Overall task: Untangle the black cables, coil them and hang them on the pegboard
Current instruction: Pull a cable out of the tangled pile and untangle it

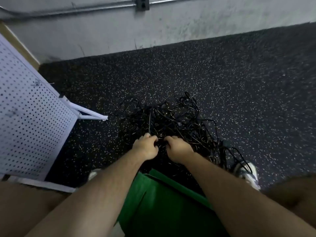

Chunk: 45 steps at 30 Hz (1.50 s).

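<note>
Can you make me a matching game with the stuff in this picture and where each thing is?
1. tangled black cables
2. white perforated pegboard
3. grey metal outlet box
4. white sneaker

A. top edge
B. lower right
C. middle, gripped by the left hand and right hand
D. left side

Pairs: 1-C, 2-D, 3-A, 4-B

floor (222,74): black, fine white speckle. back wall (102,31): grey, scuffed (dark streaks near the base). metal conduit (77,8) runs along it into a dark outlet box (142,3). wood trim (20,48) far left. light dim, flat.
</note>
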{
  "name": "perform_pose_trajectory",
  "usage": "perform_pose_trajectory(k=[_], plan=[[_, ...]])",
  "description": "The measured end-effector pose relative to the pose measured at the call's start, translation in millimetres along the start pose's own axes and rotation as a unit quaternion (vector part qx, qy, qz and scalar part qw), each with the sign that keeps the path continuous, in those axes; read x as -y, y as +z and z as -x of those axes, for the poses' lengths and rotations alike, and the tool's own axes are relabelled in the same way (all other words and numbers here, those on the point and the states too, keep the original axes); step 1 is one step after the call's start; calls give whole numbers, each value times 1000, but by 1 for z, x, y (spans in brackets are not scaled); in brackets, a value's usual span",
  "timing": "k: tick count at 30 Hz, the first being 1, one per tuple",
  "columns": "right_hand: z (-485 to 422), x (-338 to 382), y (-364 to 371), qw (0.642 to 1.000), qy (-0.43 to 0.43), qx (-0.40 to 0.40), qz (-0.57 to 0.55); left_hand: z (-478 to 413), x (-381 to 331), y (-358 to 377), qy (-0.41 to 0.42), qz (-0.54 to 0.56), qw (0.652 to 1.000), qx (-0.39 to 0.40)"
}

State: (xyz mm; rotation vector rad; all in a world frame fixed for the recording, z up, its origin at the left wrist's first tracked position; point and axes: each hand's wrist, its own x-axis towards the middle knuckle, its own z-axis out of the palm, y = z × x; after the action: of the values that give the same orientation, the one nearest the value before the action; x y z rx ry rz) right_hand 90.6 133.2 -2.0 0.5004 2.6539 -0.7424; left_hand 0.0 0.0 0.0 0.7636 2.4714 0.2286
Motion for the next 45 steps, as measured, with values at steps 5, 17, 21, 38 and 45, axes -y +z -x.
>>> perform_pose_trajectory(k=[5,17,21,38,45], plan=[[-24,0,12,1000,-13,-4,8,-28,15,4,-40,-15,999,16],[-86,5,6,993,92,-33,-73,-102,3,11,-161,217,955,-124],[-89,17,-14,984,60,-87,-141,-83,-6,-15,-124,340,917,-168],[17,55,-255,973,-128,-113,-155,60,-49,-265,137,367,868,-305],[33,62,-283,963,-155,-57,-213,59,-77,-267,125,544,769,-313]])
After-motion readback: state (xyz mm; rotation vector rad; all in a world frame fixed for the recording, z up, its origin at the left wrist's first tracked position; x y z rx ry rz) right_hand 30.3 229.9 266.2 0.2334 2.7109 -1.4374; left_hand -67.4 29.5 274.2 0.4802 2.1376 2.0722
